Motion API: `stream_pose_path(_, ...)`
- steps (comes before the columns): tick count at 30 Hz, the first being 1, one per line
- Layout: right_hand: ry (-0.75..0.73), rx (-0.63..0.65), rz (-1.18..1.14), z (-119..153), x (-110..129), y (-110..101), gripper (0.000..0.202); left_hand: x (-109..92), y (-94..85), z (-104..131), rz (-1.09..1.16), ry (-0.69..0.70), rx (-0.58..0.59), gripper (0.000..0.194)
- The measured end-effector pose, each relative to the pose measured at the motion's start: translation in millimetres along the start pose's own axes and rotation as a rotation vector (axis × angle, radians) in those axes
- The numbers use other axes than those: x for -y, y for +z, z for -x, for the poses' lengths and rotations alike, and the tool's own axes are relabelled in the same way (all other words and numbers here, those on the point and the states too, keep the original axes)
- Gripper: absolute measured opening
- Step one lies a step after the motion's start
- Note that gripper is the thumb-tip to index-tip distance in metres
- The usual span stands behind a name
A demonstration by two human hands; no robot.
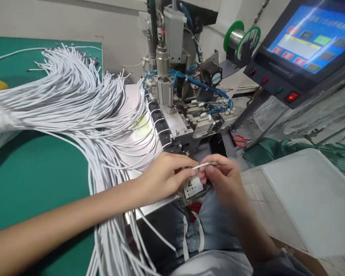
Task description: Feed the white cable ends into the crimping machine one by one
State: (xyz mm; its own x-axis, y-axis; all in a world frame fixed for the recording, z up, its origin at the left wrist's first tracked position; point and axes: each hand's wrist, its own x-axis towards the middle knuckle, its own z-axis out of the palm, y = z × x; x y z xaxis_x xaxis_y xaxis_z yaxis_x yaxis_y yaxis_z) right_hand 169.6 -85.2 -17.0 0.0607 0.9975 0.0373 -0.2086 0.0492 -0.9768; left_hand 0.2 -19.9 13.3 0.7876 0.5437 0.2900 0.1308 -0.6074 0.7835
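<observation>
Left hand (168, 174) pinching white cable (200, 166), fingers closed on it near its end. Right hand (225, 178) also gripping it, fingers round tip where thin greenish wires (212, 163) poke out. Cable's held up right in front of machine (176, 122), kinda above warning label (193, 187). Big bundle of white cables (71, 103) sprawled over green worktop (37, 172). Red scissors (240, 140) lying off to right, below lit screen (310, 38).

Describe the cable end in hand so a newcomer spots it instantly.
Start at the machine left of the tilted touchscreen. Just in front, the left hand and right hand are close together. Between their fingertips is the white cable end, held in both hands, unlike the bundled cables.
</observation>
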Motion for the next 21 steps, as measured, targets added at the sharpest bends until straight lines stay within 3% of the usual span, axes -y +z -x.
stream_pose_path(4,-0.044,0.053,-0.17,-2,-7,4,0.018,0,-1.9,0,0.075,-0.037,-0.003,0.018)
stream_pose_path(7,-0.084,0.047,-0.16,-5,-9,6,0.01,0,-0.9,-1,0.041,-0.015,-0.019,0.019)
stream_pose_path(10,-0.224,-0.04,0.006,-6,-7,11,0.003,2,1.9,-1,0.0,0.011,-0.067,0.017)
stream_pose_path(13,-0.337,-0.084,0.2,-4,-3,14,0.008,3,4.6,-1,0.025,0.013,-0.098,0.017)
stream_pose_path(17,-0.345,-0.07,0.38,-4,4,8,0.012,3,4.0,-1,-0.005,-0.002,-0.134,0.017)
stream_pose_path(21,-0.282,0.029,0.488,-13,10,-1,0.012,4,0.4,-1,-0.132,0.069,-0.113,0.018)
